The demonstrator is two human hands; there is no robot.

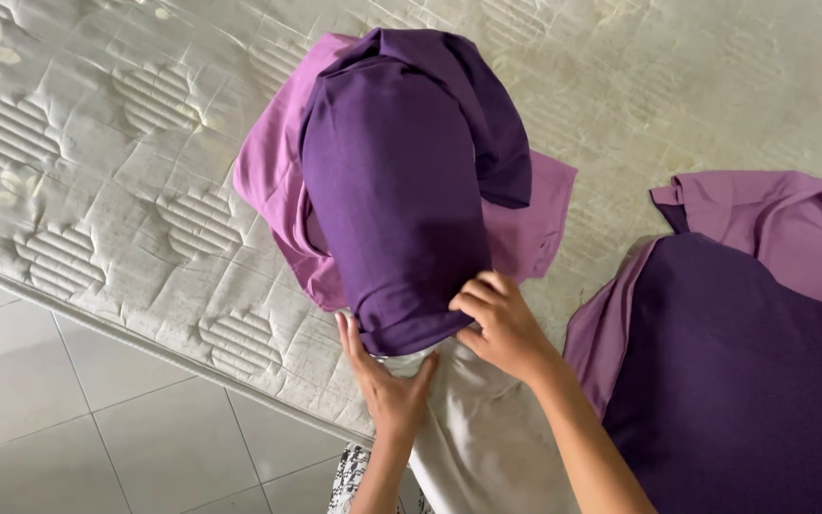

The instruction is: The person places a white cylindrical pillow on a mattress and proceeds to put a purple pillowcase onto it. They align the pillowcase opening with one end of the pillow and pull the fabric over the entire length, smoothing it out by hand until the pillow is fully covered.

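With the right hand (497, 328) pinching the purple pillowcase (401, 190) hem over the mattress (97, 171) and the left hand (387, 381) spread flat under the white pillow (473, 428), the gathered case could bunch or slip off, since only one hand grips it.

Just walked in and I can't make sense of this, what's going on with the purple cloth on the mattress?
A person is working a dark purple pillowcase over a whitish pillow on a bare quilted mattress. The right hand pinches the case's open edge, while the left hand presses flat against the pillow just below it. Most of the pillow is already covered; its lower end sticks out toward the person. A second purple pillow lies to the right, and the tiled floor shows beside the mattress.
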